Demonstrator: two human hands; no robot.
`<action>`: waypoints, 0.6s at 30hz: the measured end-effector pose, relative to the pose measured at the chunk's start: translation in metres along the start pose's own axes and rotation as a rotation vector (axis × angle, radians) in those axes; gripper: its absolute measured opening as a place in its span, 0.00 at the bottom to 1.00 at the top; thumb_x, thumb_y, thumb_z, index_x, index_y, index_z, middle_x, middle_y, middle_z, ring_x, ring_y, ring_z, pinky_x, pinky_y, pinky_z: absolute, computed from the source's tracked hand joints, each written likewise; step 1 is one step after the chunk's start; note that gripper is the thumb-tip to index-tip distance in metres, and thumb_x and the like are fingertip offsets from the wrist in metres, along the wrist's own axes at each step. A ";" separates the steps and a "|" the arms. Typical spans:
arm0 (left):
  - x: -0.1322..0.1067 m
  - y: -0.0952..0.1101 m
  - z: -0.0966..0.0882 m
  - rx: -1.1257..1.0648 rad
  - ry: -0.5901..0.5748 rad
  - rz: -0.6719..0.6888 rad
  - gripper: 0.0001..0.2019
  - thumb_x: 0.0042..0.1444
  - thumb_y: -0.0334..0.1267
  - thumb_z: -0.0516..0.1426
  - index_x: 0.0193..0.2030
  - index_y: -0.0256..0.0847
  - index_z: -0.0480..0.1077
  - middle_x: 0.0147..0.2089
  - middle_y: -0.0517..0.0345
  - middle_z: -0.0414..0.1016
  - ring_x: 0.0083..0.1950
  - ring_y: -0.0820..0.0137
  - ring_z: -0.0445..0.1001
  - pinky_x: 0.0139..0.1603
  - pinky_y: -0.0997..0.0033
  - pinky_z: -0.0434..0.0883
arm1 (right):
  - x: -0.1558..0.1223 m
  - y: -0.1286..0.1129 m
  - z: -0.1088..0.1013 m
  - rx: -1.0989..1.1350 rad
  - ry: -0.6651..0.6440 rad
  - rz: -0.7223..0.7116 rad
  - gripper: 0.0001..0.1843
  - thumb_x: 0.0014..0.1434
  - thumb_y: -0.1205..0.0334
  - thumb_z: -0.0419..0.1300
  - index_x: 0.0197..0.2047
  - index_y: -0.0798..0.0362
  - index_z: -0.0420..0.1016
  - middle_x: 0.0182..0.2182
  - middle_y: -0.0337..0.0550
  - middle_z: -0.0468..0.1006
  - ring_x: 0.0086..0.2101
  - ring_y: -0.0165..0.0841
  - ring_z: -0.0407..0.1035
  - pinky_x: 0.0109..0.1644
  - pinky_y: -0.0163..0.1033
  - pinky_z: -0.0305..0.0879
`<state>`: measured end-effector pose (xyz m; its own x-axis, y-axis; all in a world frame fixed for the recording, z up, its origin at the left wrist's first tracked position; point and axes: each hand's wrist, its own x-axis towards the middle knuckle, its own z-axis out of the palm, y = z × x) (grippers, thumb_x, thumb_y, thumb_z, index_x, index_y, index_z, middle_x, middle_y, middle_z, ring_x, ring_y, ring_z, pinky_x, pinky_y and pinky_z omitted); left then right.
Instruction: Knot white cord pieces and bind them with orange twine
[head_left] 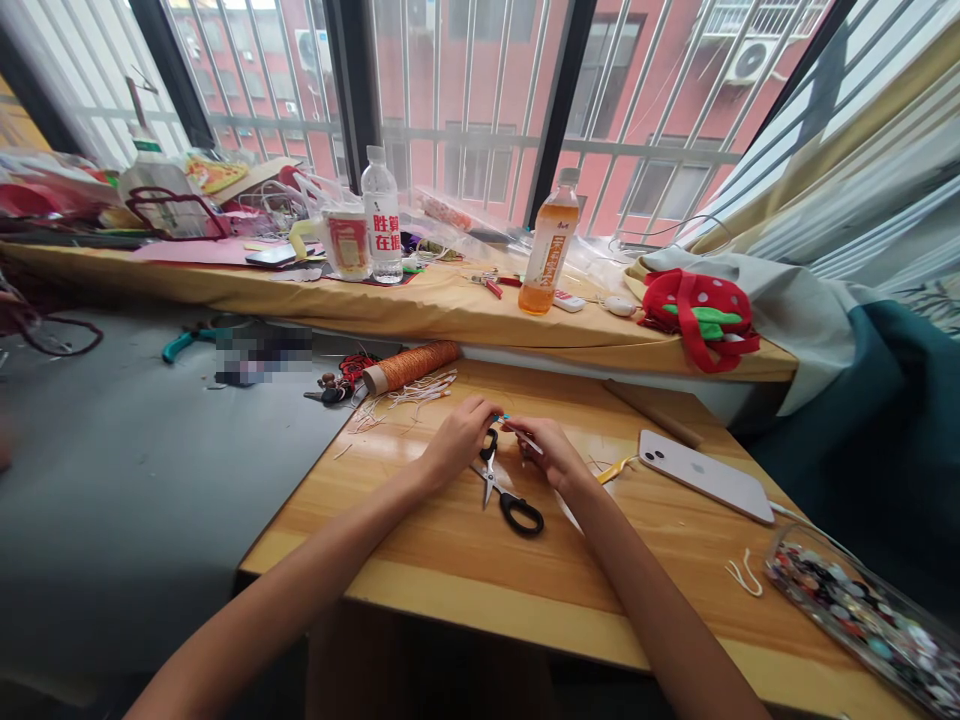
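The small bright-blue piece (pixel 502 417) is sitting between my two sets of fingers, just above the wood-grain desk (pixel 420 560). My left fingers (pixel 478 407) are pinching together at its near side, and my right fingers (pixel 538 432) are closing on a narrow white strip (pixel 523 438) that is running back from beside it. Whether strip and piece are already joined I am not able to tell, as my fingertips are covering the spot.

By my judgement the work is standing partway: the two parts are being brought together, but neither is lying finished on the desk, and both sets of fingers are being needed at once. Any fastening or trimming is looking undone, I would guess.

Right below my fingers, the black-handled metal scissors (pixel 521 515) are lying with blades spread, nobody holding them. To the left of my fingers and beyond, a loose bundle of thin white strands (pixel 424 390) is resting beside an orange thread-wound spool (pixel 416 366). Well to the right, a short folded white cord (pixel 744 577) is lying near a clear plastic box of mixed-colour beads (pixel 862 620), all untouched.
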<state>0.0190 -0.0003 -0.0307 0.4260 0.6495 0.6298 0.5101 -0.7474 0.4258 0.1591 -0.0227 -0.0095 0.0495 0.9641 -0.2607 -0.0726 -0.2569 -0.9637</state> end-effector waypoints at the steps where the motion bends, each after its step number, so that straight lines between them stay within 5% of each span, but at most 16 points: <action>1: 0.000 0.000 0.000 0.006 -0.001 0.005 0.09 0.55 0.29 0.45 0.38 0.36 0.64 0.35 0.55 0.66 0.38 0.72 0.65 0.40 0.73 0.65 | 0.000 0.000 0.000 -0.001 0.001 0.002 0.07 0.37 0.61 0.59 0.21 0.56 0.72 0.14 0.32 0.62 0.17 0.22 0.49 0.21 0.32 0.43; 18: -0.002 -0.001 -0.003 0.055 -0.069 0.065 0.10 0.55 0.31 0.46 0.40 0.36 0.65 0.35 0.53 0.68 0.37 0.71 0.66 0.39 0.72 0.65 | -0.003 -0.004 0.000 0.022 0.006 0.031 0.07 0.37 0.61 0.59 0.21 0.56 0.73 0.16 0.33 0.65 0.17 0.21 0.50 0.21 0.32 0.44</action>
<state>0.0157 -0.0009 -0.0307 0.5093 0.6094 0.6077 0.5192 -0.7807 0.3479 0.1588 -0.0244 -0.0043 0.0525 0.9553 -0.2911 -0.0958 -0.2853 -0.9536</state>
